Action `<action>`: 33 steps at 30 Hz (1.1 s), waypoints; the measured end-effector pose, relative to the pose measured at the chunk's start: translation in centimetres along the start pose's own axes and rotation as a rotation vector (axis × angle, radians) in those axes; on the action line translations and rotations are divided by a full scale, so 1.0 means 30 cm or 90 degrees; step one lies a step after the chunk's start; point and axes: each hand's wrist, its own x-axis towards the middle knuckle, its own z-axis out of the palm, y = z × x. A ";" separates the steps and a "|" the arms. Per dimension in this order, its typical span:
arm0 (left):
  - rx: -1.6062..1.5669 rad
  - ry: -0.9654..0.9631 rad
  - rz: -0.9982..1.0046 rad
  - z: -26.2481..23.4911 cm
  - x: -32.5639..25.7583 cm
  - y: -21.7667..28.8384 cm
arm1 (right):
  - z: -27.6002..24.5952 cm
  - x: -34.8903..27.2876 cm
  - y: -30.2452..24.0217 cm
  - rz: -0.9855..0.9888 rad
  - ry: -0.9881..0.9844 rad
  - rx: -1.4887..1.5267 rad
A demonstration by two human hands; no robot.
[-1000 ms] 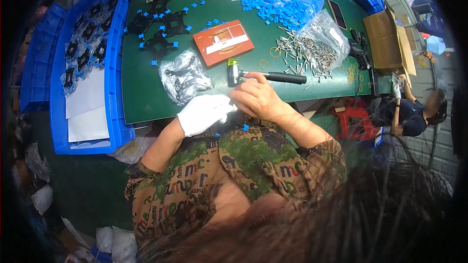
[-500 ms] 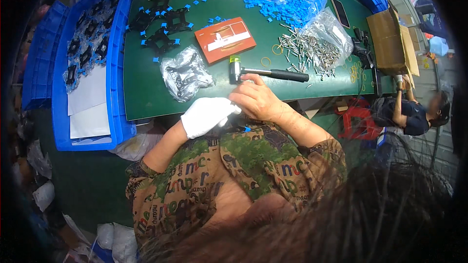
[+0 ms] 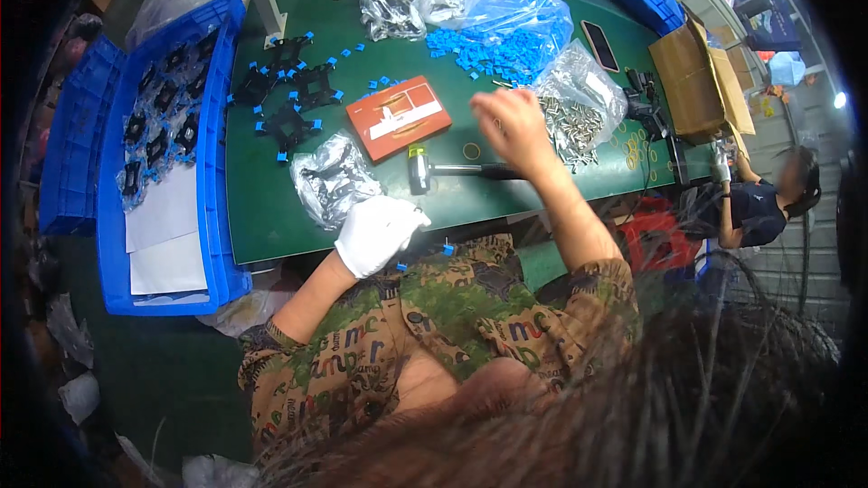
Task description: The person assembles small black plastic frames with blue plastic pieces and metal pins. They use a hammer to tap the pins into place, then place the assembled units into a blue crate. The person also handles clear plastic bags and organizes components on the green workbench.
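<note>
My left hand [image 3: 375,235], in a white glove, is closed at the table's front edge. Blue clips [image 3: 448,248] show just below it, apparently on a black bracket mostly hidden by the glove and against my patterned clothing. My bare right hand [image 3: 514,131] is raised over the table, fingers loosely bent and apart from the thumb side, with nothing visible in them. Beneath its wrist lies a hammer [image 3: 419,170] with a yellow-tipped head and black handle. Beyond that hand are loose blue clips [image 3: 484,52] and a heap of metal pins [image 3: 574,131].
An orange-brown box [image 3: 398,117] and a bagged bundle [image 3: 334,181] lie near the left hand. Black brackets [image 3: 289,126] with blue clips spread behind. A blue crate [image 3: 212,217] stands left. Right are a phone [image 3: 599,45], a cardboard box [image 3: 692,81] and another person [image 3: 755,212].
My right hand has left the left hand and moved up and right, over the hammer handle toward the clips and pins. The left hand stays near the table edge. The view has shifted slightly.
</note>
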 end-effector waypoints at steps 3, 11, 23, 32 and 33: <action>0.284 -0.044 0.132 0.016 0.045 0.029 | 0.052 0.041 0.189 0.160 -0.076 -0.037; 0.093 -0.067 -0.022 0.010 0.031 0.027 | 0.166 0.125 0.285 0.217 -0.220 -0.121; 0.229 -0.102 0.160 0.023 0.007 0.034 | 0.152 0.194 0.286 0.230 -0.430 -0.113; 0.186 -0.141 0.068 0.018 -0.004 0.094 | 0.159 0.165 0.232 0.125 -0.469 -0.144; 0.179 -0.145 0.079 0.021 -0.008 0.091 | 0.153 0.159 0.224 0.121 -0.473 -0.158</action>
